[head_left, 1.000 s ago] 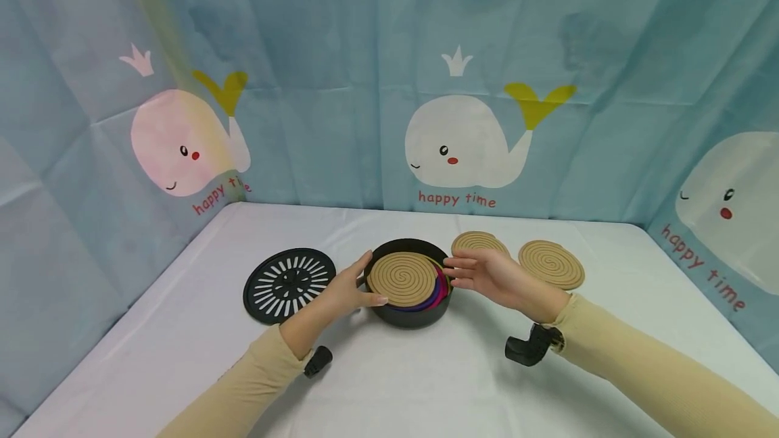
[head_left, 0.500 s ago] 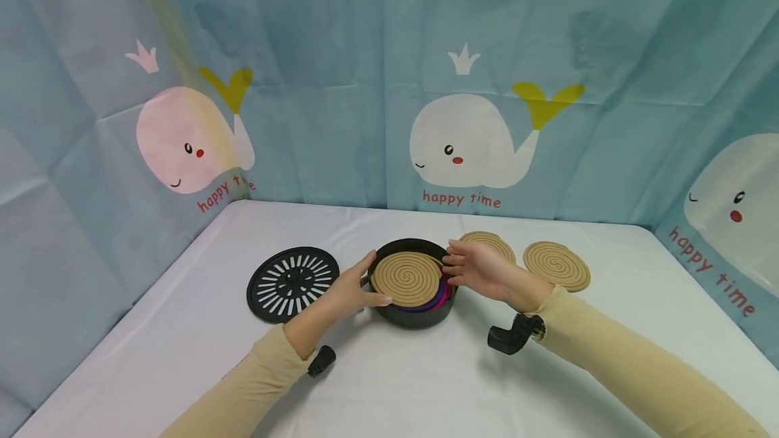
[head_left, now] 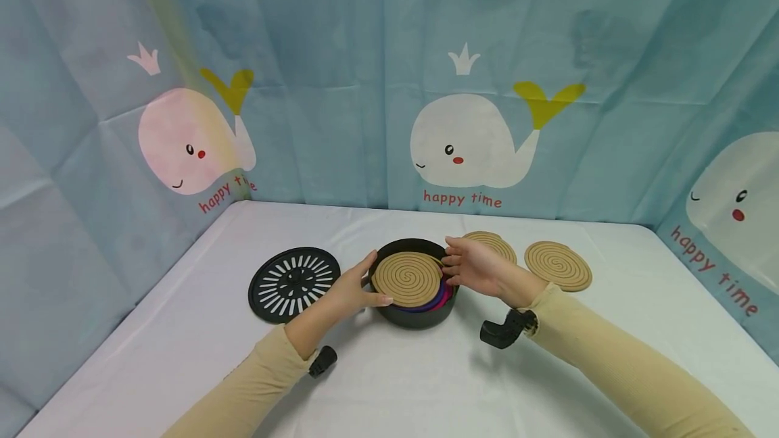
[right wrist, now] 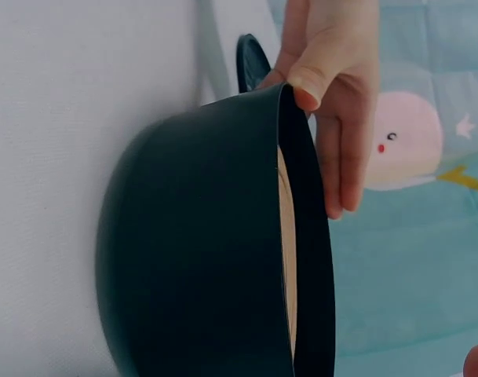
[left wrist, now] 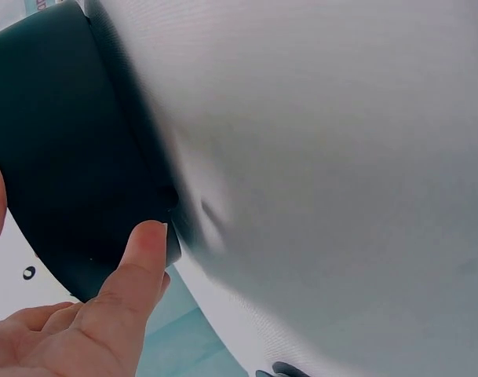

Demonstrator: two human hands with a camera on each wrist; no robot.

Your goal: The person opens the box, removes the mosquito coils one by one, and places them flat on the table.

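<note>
We see both hands with fingers extended: the left hand (head_left: 348, 293) against a round black tin (head_left: 416, 319), the right hand (head_left: 479, 268) just beside its opposite rim. Inside, the head view shows a tan spiral coil (head_left: 406, 279) broadly, the right wrist a sliver. Beyond, red "happy time" marks the whale-print curtain (head_left: 328, 120).

A curtained-off nook, its wider room unclear; pale-blue whale-printed fabric curtains (head_left: 316, 147) hem in a white cloth-covered desk (head_left: 414, 384).

Head looks forward-down, farther; wrist views close in, sharing black bowl (right wrist: 191, 243)
</note>
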